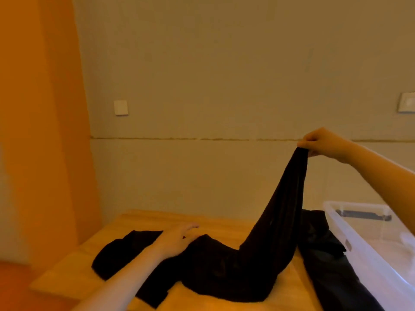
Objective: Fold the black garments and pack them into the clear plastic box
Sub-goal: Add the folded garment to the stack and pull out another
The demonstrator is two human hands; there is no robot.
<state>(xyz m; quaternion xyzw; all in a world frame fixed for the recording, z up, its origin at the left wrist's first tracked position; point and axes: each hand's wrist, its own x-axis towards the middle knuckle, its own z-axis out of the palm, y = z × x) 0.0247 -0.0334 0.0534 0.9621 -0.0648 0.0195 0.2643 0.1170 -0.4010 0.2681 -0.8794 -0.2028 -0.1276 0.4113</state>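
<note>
Black garment (258, 254) pinched aloft by right hand (321, 142) fingers; left hand (177, 239) presses it, fingers straight.

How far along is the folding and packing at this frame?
Done: nothing visibly; the part of the clear plastic box in view holds no garment. In hand: the right hand pinches one end of a black garment and lifts it, while the left hand rests flat on its other part on the table. Left: finishing this fold, folding the second black garment beside the box, packing both.
</note>
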